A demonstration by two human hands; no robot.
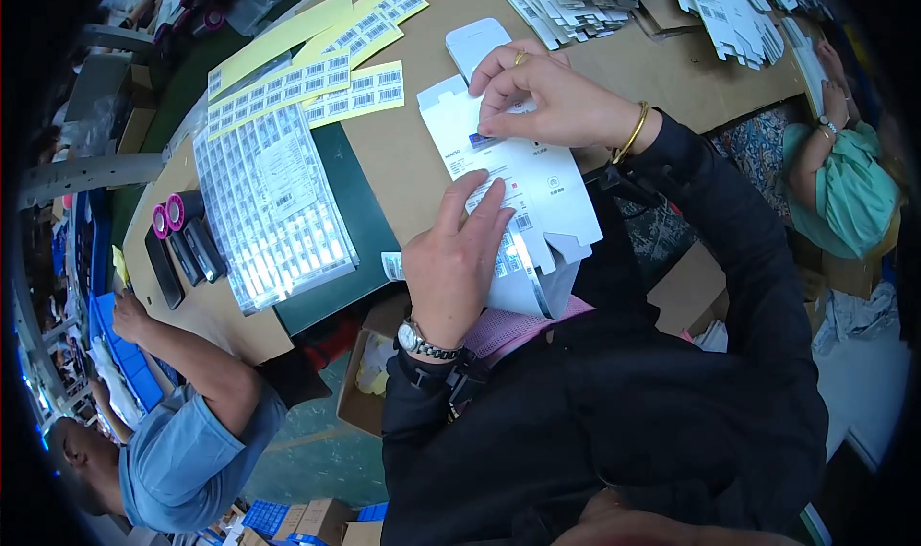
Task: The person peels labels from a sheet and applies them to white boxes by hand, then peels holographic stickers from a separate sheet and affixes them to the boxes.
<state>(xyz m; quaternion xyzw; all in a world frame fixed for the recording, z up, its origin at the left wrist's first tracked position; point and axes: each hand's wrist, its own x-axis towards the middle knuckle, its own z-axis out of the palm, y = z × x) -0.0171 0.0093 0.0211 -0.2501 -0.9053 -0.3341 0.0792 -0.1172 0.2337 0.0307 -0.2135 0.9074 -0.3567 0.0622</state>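
Note:
A white flattened carton (pixel 574 208) with small print and barcodes lies in front of me, its lower end bent up over the table edge. My left hand (pixel 451 258) rests on it, fingers stretched out and lying against the printed panel. Over the carton's upper part, my right hand (pixel 537 105) is closed, thumb and forefinger pressed together. By the thumb tip shows a small dark blue label (pixel 482 140). I cannot tell whether the fingers hold it or it sits on the carton.
Yellow-backed barcode sticker sheets (pixel 355 95) overlap a large sheet of silvery labels (pixel 278 205) to the left. Beyond are a black phone (pixel 163 270) and pink-ended rolls (pixel 178 212). Flattened white cartons (pixel 576 4) are piled at the far side. Co-workers (pixel 197 431) sit left and right.

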